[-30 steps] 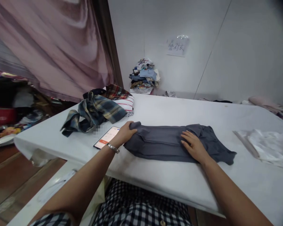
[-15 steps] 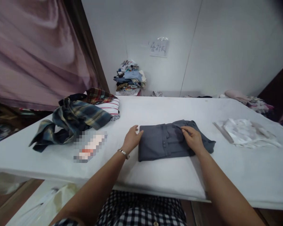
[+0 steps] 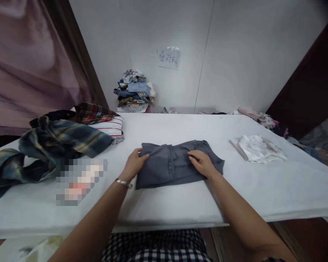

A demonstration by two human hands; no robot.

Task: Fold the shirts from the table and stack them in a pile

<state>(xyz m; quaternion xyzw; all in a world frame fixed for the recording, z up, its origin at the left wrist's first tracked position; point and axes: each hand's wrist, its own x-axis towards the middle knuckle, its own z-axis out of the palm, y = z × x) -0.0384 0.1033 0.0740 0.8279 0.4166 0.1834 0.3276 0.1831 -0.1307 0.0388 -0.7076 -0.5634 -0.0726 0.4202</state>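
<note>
A dark grey shirt [image 3: 158, 165], folded into a long flat shape, lies across the white table in front of me. At its left end, my left hand [image 3: 134, 163] grips the edge, thumb on top and fingers at the far side; a bracelet is on that wrist. My right hand [image 3: 202, 163] rests over the shirt's right half, its thumb and fingertips pinching the cloth near the middle. The right end of the shirt spreads unevenly past that hand. Part of the cloth is hidden under my right hand.
To the left lie a plaid shirt [image 3: 68, 134], a red-striped white garment [image 3: 109, 127] and a blurred-out item [image 3: 83, 182]. White clothing [image 3: 258, 148] sits at the right. Behind the table stands a clothes pile [image 3: 135, 89]; a paper sign [image 3: 169, 59] hangs on the wall.
The view has turned to the right, so everything sits further left. My left hand has closed on the shirt's left edge, which is now slightly lifted and skewed. The right hand stays on the cloth.
</note>
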